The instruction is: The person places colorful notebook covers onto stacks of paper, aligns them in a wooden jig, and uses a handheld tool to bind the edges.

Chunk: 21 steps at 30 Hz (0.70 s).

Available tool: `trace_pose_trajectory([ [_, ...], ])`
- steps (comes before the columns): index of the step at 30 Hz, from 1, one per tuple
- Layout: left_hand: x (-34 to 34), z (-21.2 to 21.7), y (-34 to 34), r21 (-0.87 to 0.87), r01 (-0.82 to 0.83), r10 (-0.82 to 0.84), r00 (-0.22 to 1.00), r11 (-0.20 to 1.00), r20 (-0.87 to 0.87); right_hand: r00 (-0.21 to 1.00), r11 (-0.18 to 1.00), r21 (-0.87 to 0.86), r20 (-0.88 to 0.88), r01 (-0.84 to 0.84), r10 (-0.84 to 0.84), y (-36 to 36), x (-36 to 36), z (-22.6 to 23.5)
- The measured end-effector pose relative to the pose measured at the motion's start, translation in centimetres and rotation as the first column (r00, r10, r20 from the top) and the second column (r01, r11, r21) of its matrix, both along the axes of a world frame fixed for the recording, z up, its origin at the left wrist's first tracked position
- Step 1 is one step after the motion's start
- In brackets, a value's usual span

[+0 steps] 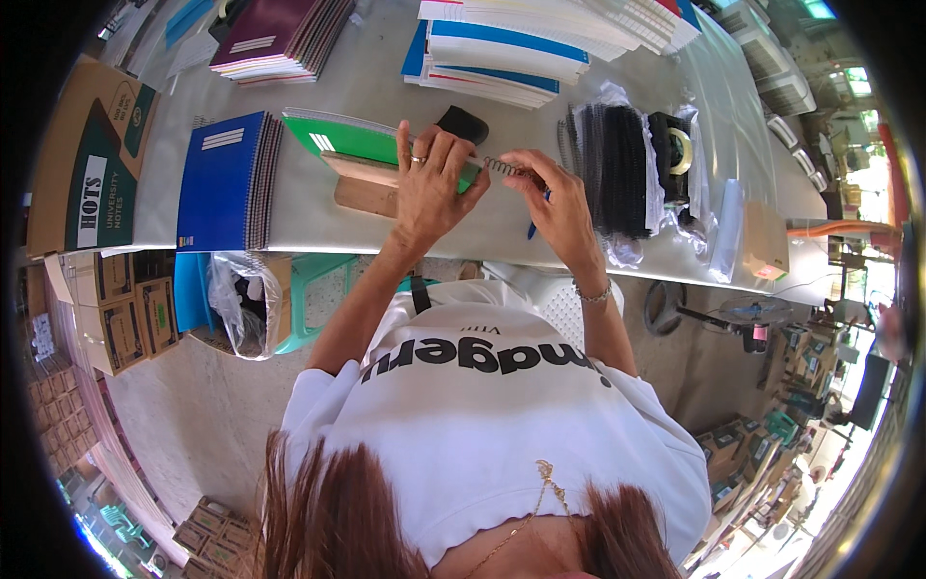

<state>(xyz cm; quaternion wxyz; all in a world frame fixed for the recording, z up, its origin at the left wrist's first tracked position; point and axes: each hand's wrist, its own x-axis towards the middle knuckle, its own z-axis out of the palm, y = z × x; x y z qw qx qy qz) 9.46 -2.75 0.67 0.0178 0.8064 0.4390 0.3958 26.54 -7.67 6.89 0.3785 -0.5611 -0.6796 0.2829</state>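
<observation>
My left hand (434, 183) presses down on a green notebook (352, 138) that lies on a wooden block (362, 183) at the table's front edge. My right hand (555, 198) pinches a metal spiral coil (502, 166) at the notebook's right end. A blue pen (533, 227) shows just below my right hand. Both hands sit close together, with the coil bridging them.
A blue spiral notebook (227, 179) lies to the left on the grey table (318, 227). A pile of black coils in plastic (617, 169) and a tape roll (680, 150) lie to the right. Stacks of notebooks (502, 58) sit at the back. Cardboard boxes (116, 309) stand on the floor at left.
</observation>
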Motion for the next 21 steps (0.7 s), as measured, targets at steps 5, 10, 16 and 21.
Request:
trace_pose_trajectory([
  [5,-0.6,-1.7,-1.1,0.061,0.001,-0.001,1.0,0.998,0.005,0.998,0.997,0.02,0.02,-0.068,0.068,-0.1,-0.2,-0.4],
  [10,-1.6,-4.3,-2.6,0.155,-0.01,0.002,0.999,0.988,0.051,0.973,0.986,0.055,0.177,-0.158,0.146,-0.3,-0.3,-0.7],
  [16,-2.4,-6.3,-3.6,0.237,-0.04,0.026,0.998,0.971,0.061,0.937,0.974,0.053,0.287,-0.221,0.197,-0.9,-0.9,-0.2],
  [21,-2.6,-6.9,-4.0,0.248,-0.059,0.049,0.998,0.967,0.048,0.923,0.961,0.07,0.305,-0.268,0.235,-1.0,-1.2,-0.2],
])
